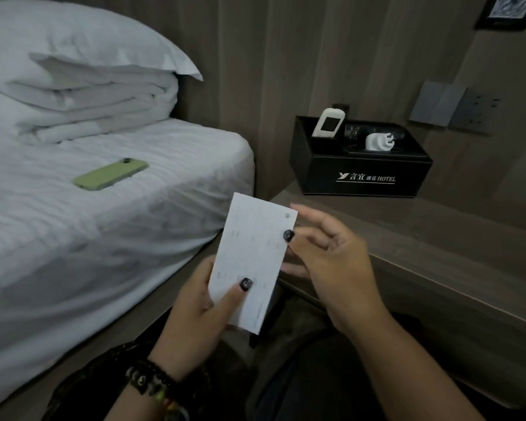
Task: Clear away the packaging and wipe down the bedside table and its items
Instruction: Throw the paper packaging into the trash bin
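Both hands pinch the white paper: left hand low, right hand at its side edge. Fold it small, then bin it.

Left hand grips paper slip, thumb on its face; right hand pinches the slip's right edge, other fingers spread loosely.
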`<state>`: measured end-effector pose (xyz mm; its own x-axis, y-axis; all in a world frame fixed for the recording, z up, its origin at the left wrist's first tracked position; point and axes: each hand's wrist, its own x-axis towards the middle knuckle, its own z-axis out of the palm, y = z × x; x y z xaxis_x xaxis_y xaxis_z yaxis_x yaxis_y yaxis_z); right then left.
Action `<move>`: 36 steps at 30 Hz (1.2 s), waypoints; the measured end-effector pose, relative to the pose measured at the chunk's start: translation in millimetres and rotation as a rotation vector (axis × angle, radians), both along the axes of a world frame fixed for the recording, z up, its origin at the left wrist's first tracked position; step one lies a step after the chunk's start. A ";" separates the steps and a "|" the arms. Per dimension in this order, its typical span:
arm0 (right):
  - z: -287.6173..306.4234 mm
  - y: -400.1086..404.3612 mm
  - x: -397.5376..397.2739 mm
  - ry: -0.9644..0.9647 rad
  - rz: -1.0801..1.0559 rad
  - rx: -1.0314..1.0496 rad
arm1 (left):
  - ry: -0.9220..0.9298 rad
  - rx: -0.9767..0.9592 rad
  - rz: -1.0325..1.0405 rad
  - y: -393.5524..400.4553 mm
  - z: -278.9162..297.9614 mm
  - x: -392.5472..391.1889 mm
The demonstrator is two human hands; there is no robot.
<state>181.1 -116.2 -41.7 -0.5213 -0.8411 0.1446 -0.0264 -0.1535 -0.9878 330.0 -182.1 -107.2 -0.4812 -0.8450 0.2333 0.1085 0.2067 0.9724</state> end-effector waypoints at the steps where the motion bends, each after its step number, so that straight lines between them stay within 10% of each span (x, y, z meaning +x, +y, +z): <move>1: -7.8 -5.8 5.8 -0.033 -0.014 0.013 | -0.030 -0.022 0.069 -4.6 -6.0 6.2; 9: -80.6 -47.8 63.3 -0.021 0.053 0.146 | -0.700 -0.370 0.360 -12.5 -52.3 51.9; 15: -134.2 -55.4 94.0 0.210 0.230 0.250 | -0.595 -0.102 0.364 -20.5 -103.6 95.6; 27: -186.3 -64.6 84.0 0.598 0.381 0.640 | -1.165 0.588 0.108 -50.2 -240.7 108.5; 36: -184.1 -59.5 70.9 0.602 0.393 0.670 | -1.014 0.515 0.177 -44.2 -244.8 87.9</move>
